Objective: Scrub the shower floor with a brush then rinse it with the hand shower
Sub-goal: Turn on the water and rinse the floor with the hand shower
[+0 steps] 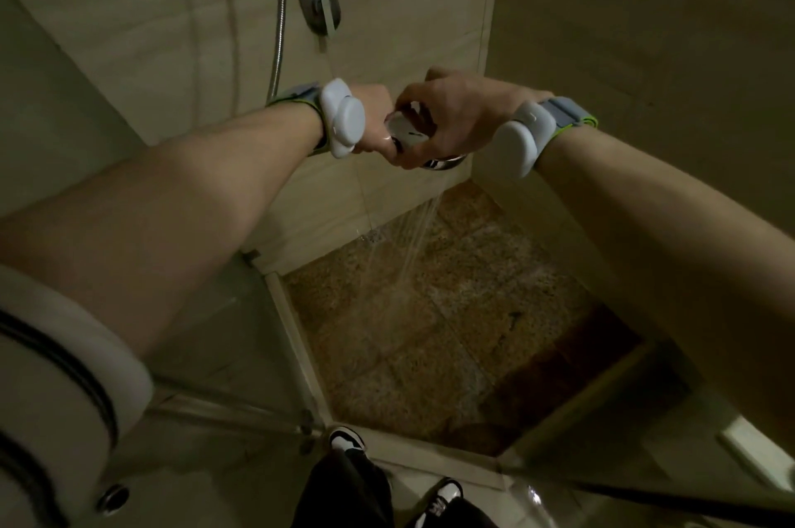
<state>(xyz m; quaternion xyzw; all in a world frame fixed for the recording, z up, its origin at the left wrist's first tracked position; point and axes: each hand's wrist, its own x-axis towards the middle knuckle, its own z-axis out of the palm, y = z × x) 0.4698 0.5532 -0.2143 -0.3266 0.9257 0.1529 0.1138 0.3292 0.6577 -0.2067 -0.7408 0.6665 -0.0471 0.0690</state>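
Wet shower floor (451, 312); left hand (374, 118) and right hand (451, 118) both curled around spraying hand shower (408, 131).

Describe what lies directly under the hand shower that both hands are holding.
Under the hand shower, water streams fall onto the wet brown stone shower floor, landing near the wall. The left hand and right hand cover most of the head, hiding its spray face.

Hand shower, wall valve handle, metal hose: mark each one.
hand shower (406, 131): head view, white back of its head between the two hands.
wall valve handle (328, 11): head view, lever on the oval plate.
metal hose (280, 11): head view, middle of its hanging run.
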